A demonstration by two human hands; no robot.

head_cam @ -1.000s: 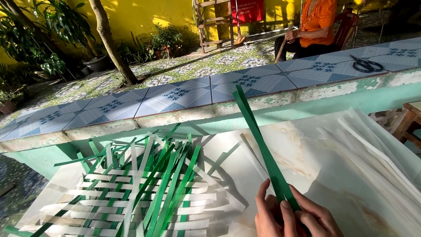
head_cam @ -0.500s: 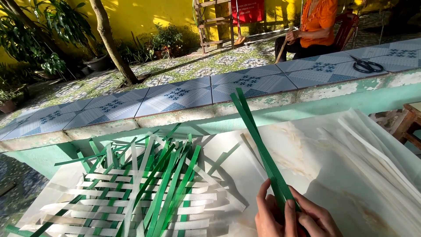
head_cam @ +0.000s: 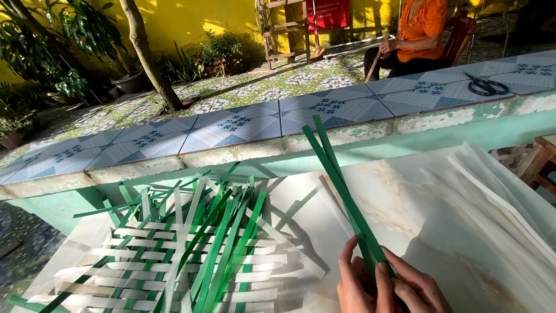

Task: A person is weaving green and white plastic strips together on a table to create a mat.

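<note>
Both my hands sit at the bottom edge and pinch a bundle of long green plastic strips (head_cam: 339, 182) that rises up and to the left. My left hand (head_cam: 354, 284) grips the lower part of the bundle from the left. My right hand (head_cam: 414, 287) closes on it from the right, fingers over the strips. To the left lies a partly woven mat of green and white strips (head_cam: 174, 255) on the pale marbled table top (head_cam: 405, 203), with loose strip ends fanning upward.
White strips (head_cam: 498, 197) lie stacked at the table's right. A tiled low wall (head_cam: 243, 127) runs behind, with black scissors (head_cam: 486, 86) on it. A person in orange (head_cam: 420, 29) sits beyond. A tree trunk and potted plants stand at left.
The top of the green bundle has swung slightly to the left. My hands stay in the same spot on the strips.
</note>
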